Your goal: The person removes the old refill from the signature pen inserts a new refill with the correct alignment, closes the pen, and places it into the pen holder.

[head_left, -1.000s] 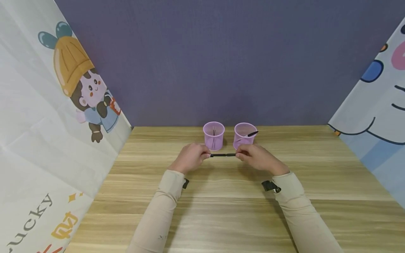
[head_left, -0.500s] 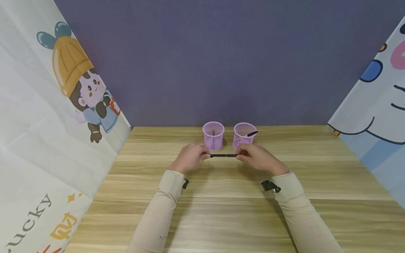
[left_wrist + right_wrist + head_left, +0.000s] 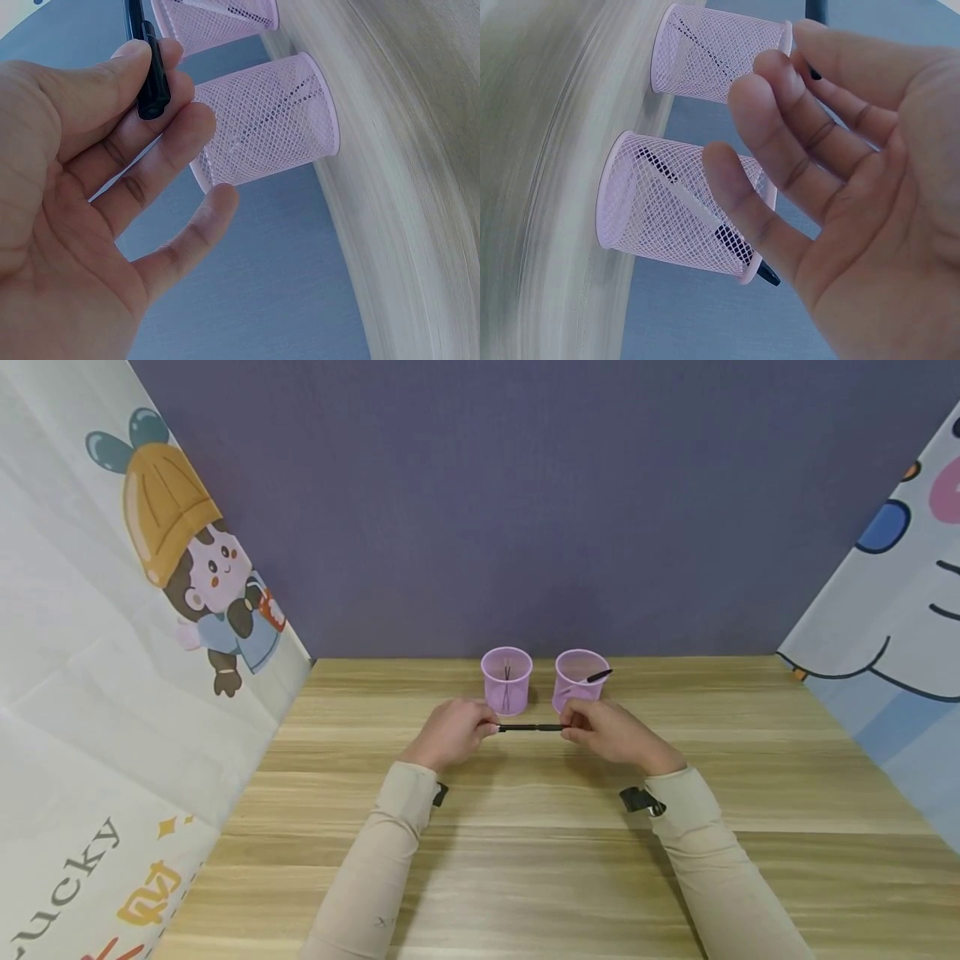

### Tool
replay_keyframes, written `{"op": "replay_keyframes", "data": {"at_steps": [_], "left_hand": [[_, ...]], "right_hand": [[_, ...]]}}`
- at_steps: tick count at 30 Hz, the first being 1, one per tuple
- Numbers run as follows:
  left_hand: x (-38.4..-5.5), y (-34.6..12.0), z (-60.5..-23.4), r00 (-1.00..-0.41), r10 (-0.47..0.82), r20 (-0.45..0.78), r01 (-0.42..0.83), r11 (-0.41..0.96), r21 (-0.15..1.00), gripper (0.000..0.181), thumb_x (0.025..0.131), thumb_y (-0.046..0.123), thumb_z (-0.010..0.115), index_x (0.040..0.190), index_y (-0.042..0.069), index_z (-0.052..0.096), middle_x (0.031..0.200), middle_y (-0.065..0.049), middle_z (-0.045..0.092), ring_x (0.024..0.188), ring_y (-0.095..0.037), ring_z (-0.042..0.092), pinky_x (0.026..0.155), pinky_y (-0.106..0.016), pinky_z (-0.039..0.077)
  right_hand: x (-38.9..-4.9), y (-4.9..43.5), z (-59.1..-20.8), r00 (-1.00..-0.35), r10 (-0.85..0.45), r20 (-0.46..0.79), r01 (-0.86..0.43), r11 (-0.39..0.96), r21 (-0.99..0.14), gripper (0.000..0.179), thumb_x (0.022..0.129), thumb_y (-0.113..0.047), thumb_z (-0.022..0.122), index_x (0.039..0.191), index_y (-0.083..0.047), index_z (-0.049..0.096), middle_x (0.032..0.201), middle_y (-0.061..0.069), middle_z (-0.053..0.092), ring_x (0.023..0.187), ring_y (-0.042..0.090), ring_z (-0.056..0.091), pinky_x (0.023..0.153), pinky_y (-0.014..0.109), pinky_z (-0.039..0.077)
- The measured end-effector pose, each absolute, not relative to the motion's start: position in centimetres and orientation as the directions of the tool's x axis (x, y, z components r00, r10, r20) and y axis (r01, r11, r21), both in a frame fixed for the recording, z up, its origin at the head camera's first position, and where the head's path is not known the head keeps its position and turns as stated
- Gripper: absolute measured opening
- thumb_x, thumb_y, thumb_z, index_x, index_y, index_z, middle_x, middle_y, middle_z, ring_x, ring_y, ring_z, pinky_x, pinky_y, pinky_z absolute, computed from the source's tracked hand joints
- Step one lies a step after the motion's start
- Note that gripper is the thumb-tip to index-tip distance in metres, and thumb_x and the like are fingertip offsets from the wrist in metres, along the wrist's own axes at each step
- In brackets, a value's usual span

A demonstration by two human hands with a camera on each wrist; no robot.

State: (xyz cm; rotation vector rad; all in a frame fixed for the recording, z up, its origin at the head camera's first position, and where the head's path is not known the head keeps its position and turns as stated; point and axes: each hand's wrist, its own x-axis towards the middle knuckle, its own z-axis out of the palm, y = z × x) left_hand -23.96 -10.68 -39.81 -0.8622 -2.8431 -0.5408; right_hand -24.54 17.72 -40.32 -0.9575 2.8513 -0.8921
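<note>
A slim black pen [image 3: 528, 727] is held level between both hands, in front of two pink mesh cups. My left hand [image 3: 457, 733] pinches its left end between thumb and fingers; in the left wrist view the clip and rounded end of the pen [image 3: 152, 82] show beside the thumb. On the other side, my right hand [image 3: 611, 735] pinches the pen's right end, its other fingers loosely bent. The left cup [image 3: 507, 685] has thin dark sticks inside. A clear-barrelled pen [image 3: 697, 210] with black ends leans in the right cup [image 3: 622, 195], one tip poking past the rim.
The cups stand near the back of the wood-grain table [image 3: 525, 877], before a dark blue-grey panel [image 3: 480, 510]. Printed white cloths hang at the left [image 3: 90, 693] and right [image 3: 900, 610]. Dark bands sit at both wrists.
My right hand has shifted very slightly to the right, and a little more of the pen shows between the hands. The left hand and the cups stay in place.
</note>
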Motion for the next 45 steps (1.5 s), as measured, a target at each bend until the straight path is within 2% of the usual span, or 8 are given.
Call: {"op": "replay_keyframes", "data": {"at_steps": [23,36,42,45], "left_hand": [[-23.90,-10.60,-39.75,-0.830,0.514,0.215,0.557,0.772,0.307,0.009,0.096,0.020,0.071,0.099,0.015,0.079,0.097,0.004,0.075,0.091,-0.016,0.071,0.088,-0.037,0.058],[-23.94,-10.75,-39.66,-0.831,0.508,0.224,0.555,0.775,0.303,0.008,0.096,0.020,0.072,0.097,0.015,0.079,0.094,0.005,0.074,0.088,-0.015,0.070,0.084,-0.036,0.058],[-23.91,-10.89,-39.59,-0.831,0.509,0.224,0.555,0.776,0.300,0.008,0.096,0.020,0.072,0.097,0.016,0.079,0.095,0.005,0.075,0.088,-0.014,0.071,0.083,-0.037,0.058],[-23.90,-10.91,-39.56,-0.831,0.509,0.222,0.555,0.777,0.297,0.009,0.096,0.020,0.072,0.098,0.016,0.079,0.096,0.005,0.076,0.090,-0.015,0.071,0.085,-0.037,0.058]], "right_hand": [[-24.48,17.62,-40.29,-0.813,-0.552,0.183,-0.557,0.649,-0.517,0.016,0.091,-0.005,0.074,0.092,-0.010,0.059,0.077,-0.004,0.060,0.071,0.008,0.055,0.065,0.025,0.048],[-24.33,17.59,-40.15,-0.823,-0.541,0.176,-0.543,0.656,-0.524,0.016,0.091,-0.013,0.077,0.097,-0.011,0.062,0.080,-0.004,0.063,0.074,0.008,0.057,0.067,0.027,0.049],[-24.35,17.43,-40.18,-0.819,-0.546,0.176,-0.549,0.657,-0.517,0.008,0.096,-0.019,0.072,0.094,-0.014,0.066,0.077,-0.007,0.061,0.070,0.007,0.055,0.065,0.026,0.048],[-24.36,17.42,-40.18,-0.817,-0.549,0.177,-0.553,0.658,-0.511,0.012,0.100,-0.019,0.066,0.088,-0.016,0.064,0.072,-0.008,0.056,0.066,0.007,0.051,0.062,0.026,0.045]]}}
